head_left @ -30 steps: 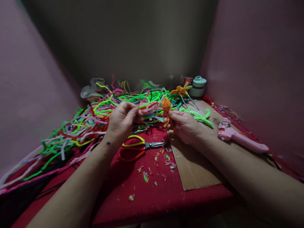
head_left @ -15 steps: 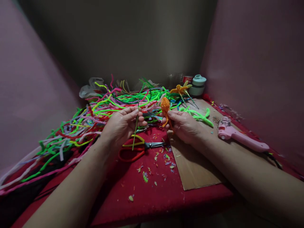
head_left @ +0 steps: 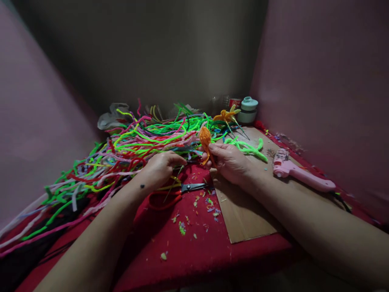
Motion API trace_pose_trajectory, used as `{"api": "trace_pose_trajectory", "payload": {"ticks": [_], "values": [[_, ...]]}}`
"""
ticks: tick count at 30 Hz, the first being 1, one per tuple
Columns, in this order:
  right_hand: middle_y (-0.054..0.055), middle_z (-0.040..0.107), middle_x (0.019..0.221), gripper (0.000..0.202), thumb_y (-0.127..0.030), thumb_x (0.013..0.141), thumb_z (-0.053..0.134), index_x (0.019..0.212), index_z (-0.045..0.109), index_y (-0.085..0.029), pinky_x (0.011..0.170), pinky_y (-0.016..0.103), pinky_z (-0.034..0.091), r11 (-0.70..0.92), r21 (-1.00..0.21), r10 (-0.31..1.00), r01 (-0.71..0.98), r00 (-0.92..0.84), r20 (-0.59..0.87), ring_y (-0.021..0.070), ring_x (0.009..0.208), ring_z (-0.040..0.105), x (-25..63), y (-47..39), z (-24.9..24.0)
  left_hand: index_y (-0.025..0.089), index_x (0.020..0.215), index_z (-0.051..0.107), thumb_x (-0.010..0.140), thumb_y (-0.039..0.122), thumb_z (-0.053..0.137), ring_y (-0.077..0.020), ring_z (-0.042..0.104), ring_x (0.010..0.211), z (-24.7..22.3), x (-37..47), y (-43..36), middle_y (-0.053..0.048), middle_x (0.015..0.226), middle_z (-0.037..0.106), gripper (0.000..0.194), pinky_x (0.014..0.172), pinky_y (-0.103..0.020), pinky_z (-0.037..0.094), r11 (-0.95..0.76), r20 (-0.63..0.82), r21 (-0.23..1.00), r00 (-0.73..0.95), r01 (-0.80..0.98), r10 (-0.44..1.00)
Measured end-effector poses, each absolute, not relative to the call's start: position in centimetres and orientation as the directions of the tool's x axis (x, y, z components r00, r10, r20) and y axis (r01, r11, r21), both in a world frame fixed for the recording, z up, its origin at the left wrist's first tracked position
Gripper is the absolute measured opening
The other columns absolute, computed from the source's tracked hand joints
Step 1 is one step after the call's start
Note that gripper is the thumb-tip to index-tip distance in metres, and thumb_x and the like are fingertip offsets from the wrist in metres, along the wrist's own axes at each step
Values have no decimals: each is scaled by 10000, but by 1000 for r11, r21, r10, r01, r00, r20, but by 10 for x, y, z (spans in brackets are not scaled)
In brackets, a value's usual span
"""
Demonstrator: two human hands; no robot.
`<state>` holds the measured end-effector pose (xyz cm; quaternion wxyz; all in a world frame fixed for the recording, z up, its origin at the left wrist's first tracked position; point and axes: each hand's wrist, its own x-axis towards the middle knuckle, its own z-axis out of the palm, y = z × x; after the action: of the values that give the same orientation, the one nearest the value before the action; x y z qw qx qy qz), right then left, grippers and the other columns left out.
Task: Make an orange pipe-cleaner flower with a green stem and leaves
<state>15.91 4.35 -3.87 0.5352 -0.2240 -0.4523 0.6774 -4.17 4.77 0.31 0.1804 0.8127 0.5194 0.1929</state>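
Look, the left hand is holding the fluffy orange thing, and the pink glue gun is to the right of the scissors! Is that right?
Not quite. The head view shows the right hand holding the fluffy orange thing, not the left. The pink glue gun is to the right of the scissors.

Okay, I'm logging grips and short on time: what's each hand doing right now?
Left hand: closed, thin green stem at its fingertips.
Right hand: closed, fuzzy orange piece pinched between thumb and fingers.
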Motion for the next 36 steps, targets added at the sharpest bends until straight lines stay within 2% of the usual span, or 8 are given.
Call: {"api": "trace_pose_trajectory", "payload": {"ticks": [4, 8, 16, 19, 21, 23, 27, 36], "values": [[16, 629, 634, 162, -284, 781, 613, 761, 646, -127, 516, 241, 358, -32, -848, 944, -529, -295, 148, 93, 497, 511, 159, 42, -35, 220, 805, 724, 711, 143, 480, -156, 577, 764, 7, -52, 50, -35, 850, 632, 273, 687, -251, 421, -629, 91, 160, 623, 761, 777], [21, 629, 622, 177, -295, 791, 604, 764, 646, -125, 513, 247, 367, -38, -853, 948, -521, -288, 133, 96, 490, 505, 159, 41, -33, 194, 659, 665, 774, 188, 502, -118, 480, 627, 1, -55, 46, -24, 742, 542, 199, 576, -230, 354, -762, -34, 26, 762, 647, 646], [29, 629, 652, 150, -268, 793, 606, 787, 659, -127, 538, 246, 377, -60, -821, 947, -567, -292, 132, 111, 561, 523, 160, 42, -31, 194, 943, 644, 878, 174, 415, -203, 523, 914, -7, -76, 28, -99, 1014, 582, 240, 772, -318, 437, -804, 56, -200, 826, 560, 561], [21, 625, 675, 127, -255, 792, 609, 797, 663, -141, 570, 247, 392, -99, -794, 943, -600, -312, 118, 112, 595, 528, 161, 40, -29, 217, 1030, 634, 892, 147, 383, -222, 511, 1063, 2, -75, 16, -106, 1184, 568, 295, 859, -349, 427, -817, 267, -120, 811, 564, 521], [16, 626, 686, 127, -266, 782, 620, 800, 667, -150, 579, 248, 394, -113, -781, 934, -614, -334, 127, 114, 602, 523, 161, 40, -29, 203, 969, 638, 895, 144, 386, -196, 534, 1060, 12, -66, 6, -94, 1163, 597, 269, 865, -315, 435, -825, 417, 67, 735, 562, 534], [18, 630, 698, 150, -296, 767, 638, 803, 669, -153, 579, 253, 394, -106, -773, 926, -626, -345, 152, 120, 601, 514, 161, 40, -30, 193, 935, 629, 901, 176, 392, -169, 583, 982, 22, -52, -2, -70, 1032, 653, 240, 826, -268, 452, -809, 463, 269, 667, 522, 584], [27, 637, 707, 193, -336, 739, 668, 794, 672, -151, 593, 273, 403, -73, -758, 917, -648, -343, 205, 127, 596, 502, 160, 44, -34, 188, 1029, 610, 859, 275, 499, -106, 574, 606, 27, -27, -5, -2, 755, 651, 221, 589, -201, 442, -607, 413, 484, 447, 631, 794], [30, 677, 716, 207, -344, 738, 674, 850, 677, -169, 608, 262, 415, -15, -766, 935, -642, -281, 217, 141, 649, 565, 160, 47, -37, 194, 881, 586, 837, 311, 476, -92, 450, 413, 2, -3, -3, 64, 483, 497, 166, 461, -186, 361, -398, 245, 637, 316, 660, 917]]}}
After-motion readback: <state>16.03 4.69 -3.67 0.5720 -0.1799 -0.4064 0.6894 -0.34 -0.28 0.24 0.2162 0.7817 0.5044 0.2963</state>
